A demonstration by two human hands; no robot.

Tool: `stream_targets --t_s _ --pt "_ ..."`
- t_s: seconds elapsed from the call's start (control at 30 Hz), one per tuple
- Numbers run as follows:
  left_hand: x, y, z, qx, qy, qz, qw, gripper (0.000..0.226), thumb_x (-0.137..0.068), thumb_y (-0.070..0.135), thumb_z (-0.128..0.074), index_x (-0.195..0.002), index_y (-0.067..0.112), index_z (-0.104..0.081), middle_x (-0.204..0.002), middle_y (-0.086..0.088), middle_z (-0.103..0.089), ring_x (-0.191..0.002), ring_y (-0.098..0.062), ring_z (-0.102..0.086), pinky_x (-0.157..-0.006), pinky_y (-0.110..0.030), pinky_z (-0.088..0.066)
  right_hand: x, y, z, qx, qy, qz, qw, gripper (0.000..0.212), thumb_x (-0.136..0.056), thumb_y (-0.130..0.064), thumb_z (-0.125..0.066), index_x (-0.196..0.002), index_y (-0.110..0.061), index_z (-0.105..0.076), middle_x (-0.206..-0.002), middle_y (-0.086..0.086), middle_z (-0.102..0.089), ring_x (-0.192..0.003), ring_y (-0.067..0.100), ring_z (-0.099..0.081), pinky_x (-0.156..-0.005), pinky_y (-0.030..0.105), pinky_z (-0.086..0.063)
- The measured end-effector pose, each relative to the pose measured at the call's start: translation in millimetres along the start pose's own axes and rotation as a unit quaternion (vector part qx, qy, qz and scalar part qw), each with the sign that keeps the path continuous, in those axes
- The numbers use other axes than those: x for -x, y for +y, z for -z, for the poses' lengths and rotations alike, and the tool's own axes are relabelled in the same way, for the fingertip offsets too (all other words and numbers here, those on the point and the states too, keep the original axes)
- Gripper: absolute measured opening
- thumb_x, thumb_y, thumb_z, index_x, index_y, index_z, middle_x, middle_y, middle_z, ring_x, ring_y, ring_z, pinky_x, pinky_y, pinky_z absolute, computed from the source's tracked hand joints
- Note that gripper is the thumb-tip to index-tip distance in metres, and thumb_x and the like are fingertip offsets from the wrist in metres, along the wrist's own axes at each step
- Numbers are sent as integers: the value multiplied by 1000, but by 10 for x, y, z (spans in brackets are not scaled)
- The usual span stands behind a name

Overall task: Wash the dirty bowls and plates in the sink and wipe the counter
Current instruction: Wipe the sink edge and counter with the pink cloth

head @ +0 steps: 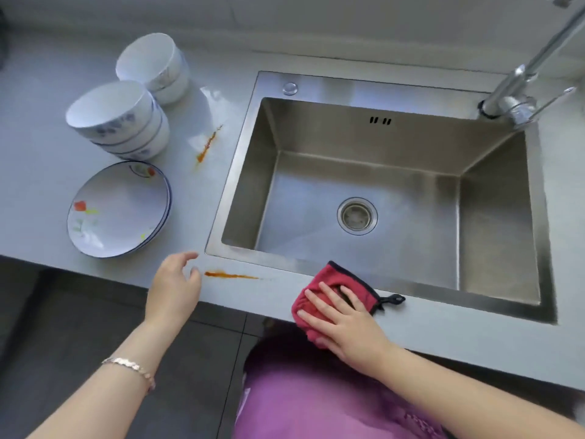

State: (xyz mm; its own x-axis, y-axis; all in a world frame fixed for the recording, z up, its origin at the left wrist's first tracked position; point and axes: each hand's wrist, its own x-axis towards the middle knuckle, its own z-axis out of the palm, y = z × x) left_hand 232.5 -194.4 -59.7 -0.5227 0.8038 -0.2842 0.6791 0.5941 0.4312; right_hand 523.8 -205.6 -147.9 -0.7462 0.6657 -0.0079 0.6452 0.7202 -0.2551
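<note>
While the right hand lies flat with straight fingers on a red cloth, we see that cloth pressed to the front strip of the tabletop, just before the near rim of the sink. A dark loop sticks out from the cloth's right side. The left hand hovers over the tabletop edge with fingers loosely curled, holding nothing, and a bracelet sits on its wrist. Just beside its fingertips we note an orange smear, between the left hand and the cloth. A second orange streak lies left of the sink. Stacked plates with flower prints rest on the tabletop's left part, and behind them stand two stacks of bowls, one further back. The basin holds only its drain; the faucet rises at the back right corner.
</note>
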Motion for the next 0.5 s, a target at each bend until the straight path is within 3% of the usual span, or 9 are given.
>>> stream_targets --t_s 0.2,0.37,0.5 --pt "-172 -399 153 -6 1 8 1000 33 -90 4 -49 -121 10 -58 -129 -3 -53 -117 -23 -50 -87 -31 -38 -1142 -736 -180 -1 -17 41 999 42 -87 -47 -41 -123 -37 -57 -137 -2 -52 -127 26 -48 -107 42 -23" --pt "-359 -728 171 -54 -26 -80 995 32 -85 -2 -57 -115 4 -63 -123 -8 -60 -118 -25 -53 -93 -36 -43 -1506 -934 -276 5 -2 35 999 48 -82 -54 -40 -125 -40 -55 -139 -2 -50 -131 25 -42 -104 45 -25" --pt "-444 -955 157 -75 -11 -163 984 33 -66 -13 -69 -96 2 -70 -104 -11 -69 -95 -29 -64 -75 -43 -54 -1843 -971 -248 -44 38 -54 997 40 -82 -51 -41 -114 -43 -62 -127 -4 -57 -117 21 -43 -92 41 -31"
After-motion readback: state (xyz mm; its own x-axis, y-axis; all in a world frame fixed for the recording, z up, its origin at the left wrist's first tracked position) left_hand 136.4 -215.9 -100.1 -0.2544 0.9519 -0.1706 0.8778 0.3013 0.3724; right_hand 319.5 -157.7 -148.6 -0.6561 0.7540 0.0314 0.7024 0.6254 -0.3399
